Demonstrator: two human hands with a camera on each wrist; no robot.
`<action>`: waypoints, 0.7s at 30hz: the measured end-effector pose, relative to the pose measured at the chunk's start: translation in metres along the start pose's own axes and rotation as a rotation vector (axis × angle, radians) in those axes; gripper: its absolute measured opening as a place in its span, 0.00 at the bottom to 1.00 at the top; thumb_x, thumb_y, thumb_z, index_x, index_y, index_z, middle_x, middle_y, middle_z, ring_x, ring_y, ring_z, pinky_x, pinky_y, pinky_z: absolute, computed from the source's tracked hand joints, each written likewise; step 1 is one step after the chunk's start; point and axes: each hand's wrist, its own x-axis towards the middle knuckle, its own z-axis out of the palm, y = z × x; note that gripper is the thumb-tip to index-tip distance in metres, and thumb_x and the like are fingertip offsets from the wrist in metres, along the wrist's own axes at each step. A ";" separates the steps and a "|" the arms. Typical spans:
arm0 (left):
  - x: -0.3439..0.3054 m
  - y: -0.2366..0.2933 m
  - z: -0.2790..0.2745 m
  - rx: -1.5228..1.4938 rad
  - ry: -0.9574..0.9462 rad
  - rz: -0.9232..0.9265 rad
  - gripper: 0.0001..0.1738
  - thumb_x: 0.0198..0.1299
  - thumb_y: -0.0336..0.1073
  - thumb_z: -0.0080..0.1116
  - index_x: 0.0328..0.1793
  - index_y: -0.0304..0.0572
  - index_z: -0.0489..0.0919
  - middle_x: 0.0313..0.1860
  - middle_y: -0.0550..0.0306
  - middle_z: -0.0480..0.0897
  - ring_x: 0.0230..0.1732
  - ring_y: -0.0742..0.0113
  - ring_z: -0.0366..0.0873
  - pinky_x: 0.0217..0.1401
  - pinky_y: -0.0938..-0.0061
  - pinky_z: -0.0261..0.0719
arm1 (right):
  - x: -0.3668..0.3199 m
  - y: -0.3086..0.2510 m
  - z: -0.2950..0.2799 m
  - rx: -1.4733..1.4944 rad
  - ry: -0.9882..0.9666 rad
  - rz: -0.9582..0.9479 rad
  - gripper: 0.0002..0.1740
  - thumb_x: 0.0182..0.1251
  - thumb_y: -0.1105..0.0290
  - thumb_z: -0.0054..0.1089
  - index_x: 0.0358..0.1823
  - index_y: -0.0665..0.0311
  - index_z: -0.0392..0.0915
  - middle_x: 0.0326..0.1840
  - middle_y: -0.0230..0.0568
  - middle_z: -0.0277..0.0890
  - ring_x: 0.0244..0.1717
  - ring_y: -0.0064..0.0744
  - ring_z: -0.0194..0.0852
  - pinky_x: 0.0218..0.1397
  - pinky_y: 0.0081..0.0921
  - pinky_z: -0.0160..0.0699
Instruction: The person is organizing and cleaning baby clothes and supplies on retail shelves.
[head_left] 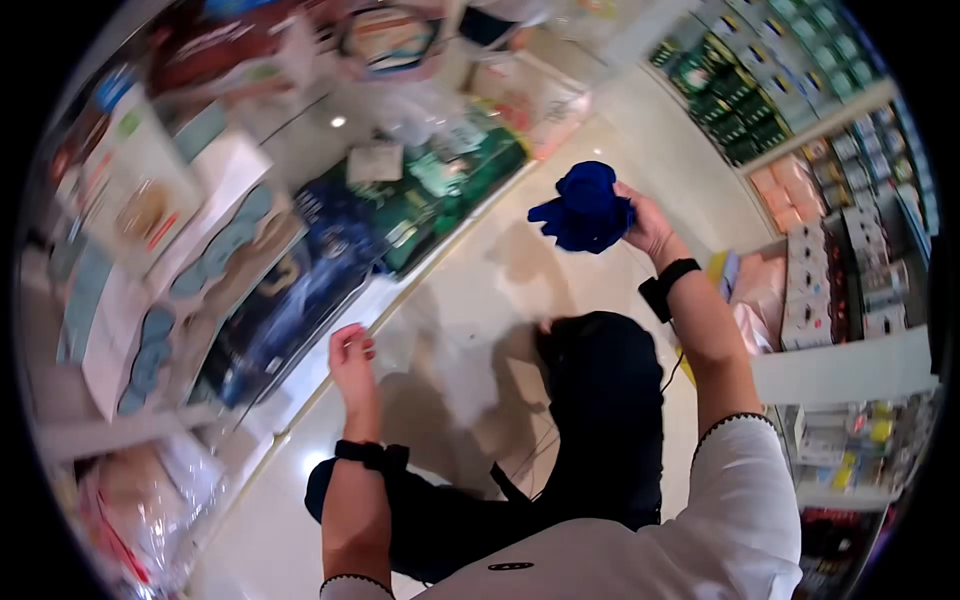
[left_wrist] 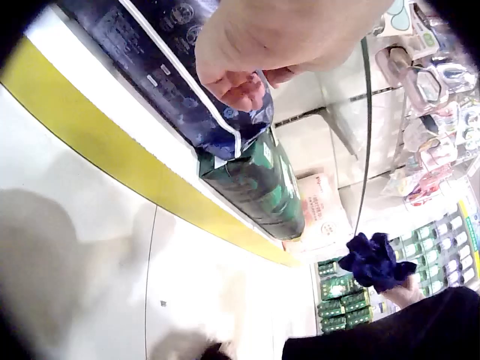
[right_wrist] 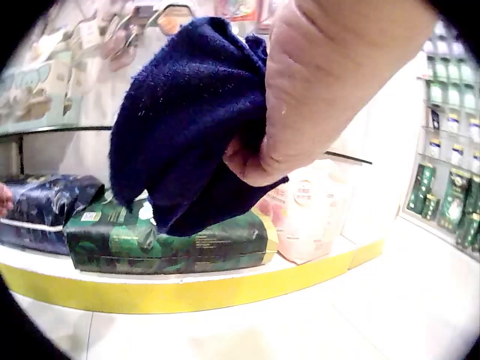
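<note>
Right hand [head_left: 650, 222]: thumb and fingers pinch a dark blue cloth [head_left: 588, 212] by its edge; the cloth is bunched with loose folds hanging, held up in the air over the pale tiled floor [head_left: 480, 265], out in front of the person. Left hand [head_left: 352, 365]: empty, fingers loosely curled inward, hovering by the low shelf edge near the dark blue package [left_wrist: 161, 56]; can't tell if it touches the package. Each wrist wears a black strap [head_left: 670, 288]. Low shelf, along its front: dark blue package, then green package [right_wrist: 172, 244] just beside it, then pink-and-white bag [right_wrist: 307, 217] at the green one's far end. Yellow strip [right_wrist: 165, 295] runs along the shelf's front edge. On the shelf above the dark blue package: pale carton [right_wrist: 34, 97]. Clear hanging packs [left_wrist: 431, 82] further along, contents hard to make out. Person's dark trousers [head_left: 610, 400] below, knees bent, white top [head_left: 745, 480]. Over on the right in the head view, wall racks with rows of green packs [head_left: 735, 110] and stacked white boxes [head_left: 808, 275].
</note>
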 end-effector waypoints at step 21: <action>0.108 -0.017 0.209 1.674 0.164 0.231 0.40 0.59 0.58 0.46 0.75 0.55 0.50 0.76 0.46 0.42 0.74 0.40 0.35 0.69 0.39 0.30 | 0.272 0.008 -0.119 -1.803 0.789 -1.039 0.22 0.53 0.68 0.47 0.52 0.49 0.75 0.44 0.34 0.69 0.50 0.41 0.61 0.47 0.35 0.62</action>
